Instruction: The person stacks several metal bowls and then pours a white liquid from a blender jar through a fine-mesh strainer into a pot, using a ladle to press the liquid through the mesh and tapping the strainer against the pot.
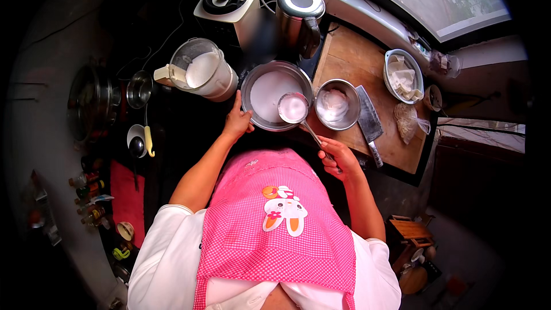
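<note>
My right hand [338, 157] grips the handle of a metal ladle [311, 130]. The ladle's round head [293, 107] is filled with something white and sits over the near right part of a steel basin [246, 81]. White, foamy-looking liquid [271, 90] covers the basin's inside. At the basin's near left edge is my left hand [238, 121], its index finger stretched along the outside and the other fingers curled; it holds nothing. Just right of the basin stands a smaller steel bowl [318, 112] with white foam [335, 105] in it.
A blender jug [221, 82] with white contents stands left of the basin. Behind are a blender base [232, 15] and an electric kettle [297, 21]. A wooden board [344, 60] at right carries a cleaver [369, 114], a cloth-filled colander [389, 86] and a plastic bag [405, 121].
</note>
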{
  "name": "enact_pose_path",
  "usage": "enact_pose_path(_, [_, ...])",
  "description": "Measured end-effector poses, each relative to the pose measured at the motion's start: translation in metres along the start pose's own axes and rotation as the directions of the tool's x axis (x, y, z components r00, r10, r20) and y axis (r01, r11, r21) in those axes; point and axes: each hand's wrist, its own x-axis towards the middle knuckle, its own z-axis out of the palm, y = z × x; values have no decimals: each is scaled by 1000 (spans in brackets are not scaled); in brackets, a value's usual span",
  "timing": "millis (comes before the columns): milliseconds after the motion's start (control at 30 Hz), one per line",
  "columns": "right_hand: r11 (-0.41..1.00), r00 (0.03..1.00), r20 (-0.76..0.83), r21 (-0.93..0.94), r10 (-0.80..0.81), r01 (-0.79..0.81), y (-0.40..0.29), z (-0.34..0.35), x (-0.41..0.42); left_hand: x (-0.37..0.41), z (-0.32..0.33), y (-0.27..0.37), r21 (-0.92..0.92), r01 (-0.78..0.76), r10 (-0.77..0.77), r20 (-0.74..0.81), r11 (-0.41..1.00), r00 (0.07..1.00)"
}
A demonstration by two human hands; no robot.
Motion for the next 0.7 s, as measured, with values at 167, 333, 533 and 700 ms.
enact_pose_path(167, [1000, 999, -44, -8, 9, -9, -2, 3, -1, 0, -1, 1, 9, -3, 3, 5, 1000, 1000])
enact_pose_path(333, [1000, 999, -35, 2, 21, -21, -2, 3, -2, 4, -3, -3, 26, 2, -2, -4, 1000, 1000])
enact_pose_path(533, [1000, 1000, -6, -7, 19, -19, -3, 4, -3, 3, -2, 4, 32, 25, -25, 6, 999, 1000])
enact_pose_path(700, [1000, 1000, -24, -23, 18, -19, -4, 2, -3, 2, -3, 6, 53, 23, -23, 10, 998, 1000])
